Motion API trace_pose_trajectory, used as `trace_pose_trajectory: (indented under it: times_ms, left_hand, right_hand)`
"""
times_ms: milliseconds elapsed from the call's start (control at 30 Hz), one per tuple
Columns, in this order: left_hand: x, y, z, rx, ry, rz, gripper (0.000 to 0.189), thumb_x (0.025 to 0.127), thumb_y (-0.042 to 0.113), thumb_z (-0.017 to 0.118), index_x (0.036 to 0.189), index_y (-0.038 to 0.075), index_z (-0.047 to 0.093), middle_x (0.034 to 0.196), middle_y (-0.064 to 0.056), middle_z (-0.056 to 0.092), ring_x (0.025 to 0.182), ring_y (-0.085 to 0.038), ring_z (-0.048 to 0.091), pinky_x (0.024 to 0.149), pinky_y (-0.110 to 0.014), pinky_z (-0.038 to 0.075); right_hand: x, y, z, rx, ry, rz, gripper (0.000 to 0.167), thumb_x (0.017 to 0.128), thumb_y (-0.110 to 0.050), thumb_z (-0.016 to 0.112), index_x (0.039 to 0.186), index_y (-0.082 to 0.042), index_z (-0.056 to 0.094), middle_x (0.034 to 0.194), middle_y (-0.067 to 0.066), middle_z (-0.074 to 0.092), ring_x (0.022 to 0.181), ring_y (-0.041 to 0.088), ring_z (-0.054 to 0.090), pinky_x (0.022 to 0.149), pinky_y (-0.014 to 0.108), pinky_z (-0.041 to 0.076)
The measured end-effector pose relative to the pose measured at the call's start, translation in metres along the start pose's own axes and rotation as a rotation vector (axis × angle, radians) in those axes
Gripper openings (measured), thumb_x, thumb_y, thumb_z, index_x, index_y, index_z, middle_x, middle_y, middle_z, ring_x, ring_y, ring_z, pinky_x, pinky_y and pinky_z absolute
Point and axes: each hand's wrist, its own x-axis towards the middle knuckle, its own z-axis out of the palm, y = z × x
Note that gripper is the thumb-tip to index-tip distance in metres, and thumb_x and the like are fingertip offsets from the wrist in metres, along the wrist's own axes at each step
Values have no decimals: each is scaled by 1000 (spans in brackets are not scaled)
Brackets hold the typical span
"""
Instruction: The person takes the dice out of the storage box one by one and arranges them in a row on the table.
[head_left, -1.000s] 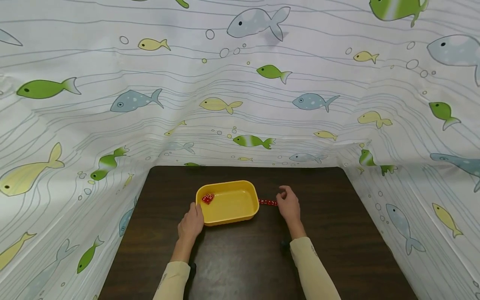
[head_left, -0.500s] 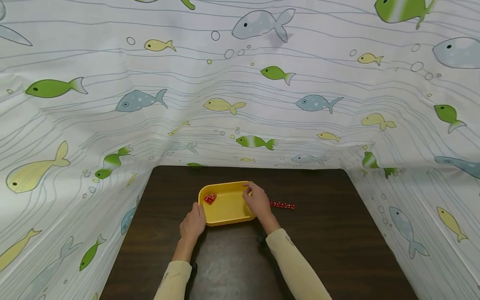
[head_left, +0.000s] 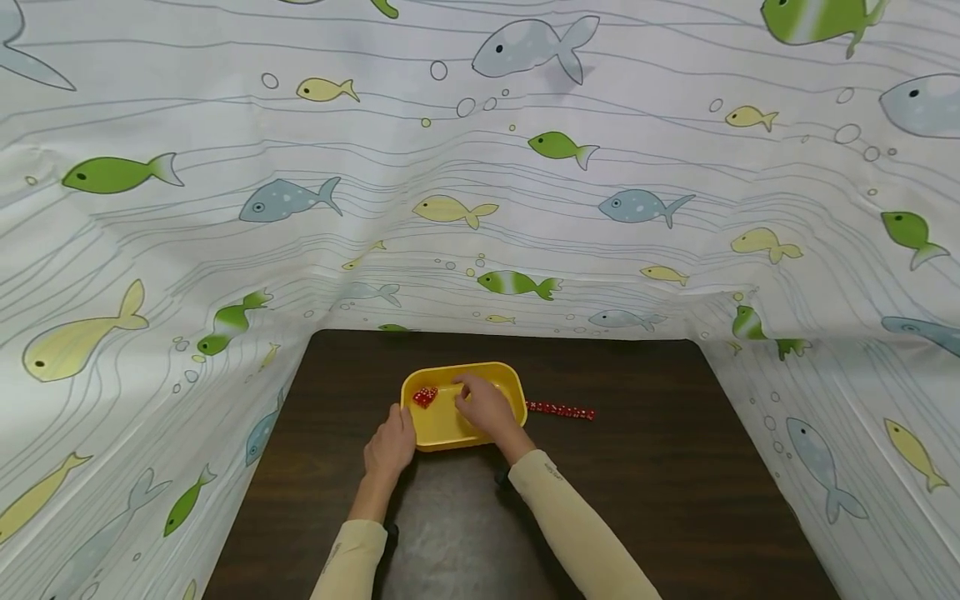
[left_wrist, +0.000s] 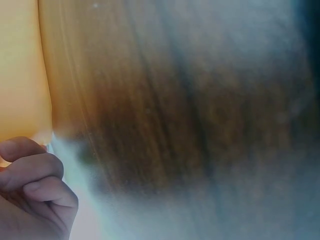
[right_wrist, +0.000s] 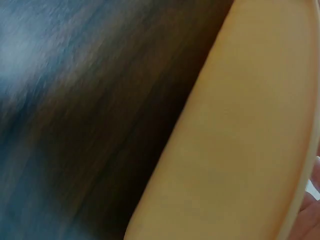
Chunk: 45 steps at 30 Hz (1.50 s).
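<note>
A yellow tray (head_left: 444, 433) stands on the dark table. My left hand (head_left: 390, 442) grips its left end; in the left wrist view the curled fingers (left_wrist: 37, 167) are at the tray's edge. A small cluster of red dice with white dots (head_left: 425, 397) lies in the tray's left part. Over the middle of the tray is my right hand (head_left: 489, 408), thumb and index fingertips apart and pointing toward the cluster, with no die showing between them. Outside the tray's right end, a straight row of red dice (head_left: 562, 410) lies on the table, its left end beside the tray.
The dark wooden table (head_left: 637, 500) is enclosed at the back and sides by a white cloth (head_left: 420, 275) printed with fish. The tray wall (right_wrist: 225, 125) fills much of the right wrist view.
My right hand has moved left from the right end of the dice row, over the tray's right wall, to above the tray's middle. The left hand stays on the tray.
</note>
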Motion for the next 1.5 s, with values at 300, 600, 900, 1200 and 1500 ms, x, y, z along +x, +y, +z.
trace_pose_trajectory:
  times_ms: [300,600,900,1200,1500]
  left_hand:
    - [0,-1,-2,5,-6,-8,49,117,44,22,128,6,50,84,-14,60,69,-30,57,63,-45,43]
    - [-1,3,0,-14,4,-4,50,117,45,22,127,7,51,83,-14,60,68,-30,56,62,-44,41]
    - [0,3,0,-8,4,-22,50,117,46,22,129,8,51,82,-12,59,68,-29,55,62,-43,40]
    - [1,1,1,-12,-1,-13,48,117,44,23,130,7,51,83,-13,60,68,-29,57,62,-44,41]
    - [1,1,0,-18,-1,-11,47,117,43,23,127,7,51,84,-13,60,68,-29,57,62,-45,41]
  right_hand:
    - [10,-12,21,-52,-44,0,36,103,-25,71,139,-22,70,111,-2,72,87,16,60,86,37,56]
    - [15,-13,35,-101,-118,-12,42,105,-29,66,147,-25,65,112,-3,72,86,15,60,83,35,53]
    - [15,-13,38,-172,-174,-28,55,102,-29,67,156,-29,58,92,-1,60,78,17,55,69,32,44]
    - [15,-15,38,-192,-156,-5,47,103,-30,67,149,-24,64,111,0,70,86,17,58,85,36,55]
    - [17,-13,42,-216,-152,-23,45,102,-28,67,147,-25,66,109,0,70,83,16,58,81,35,55]
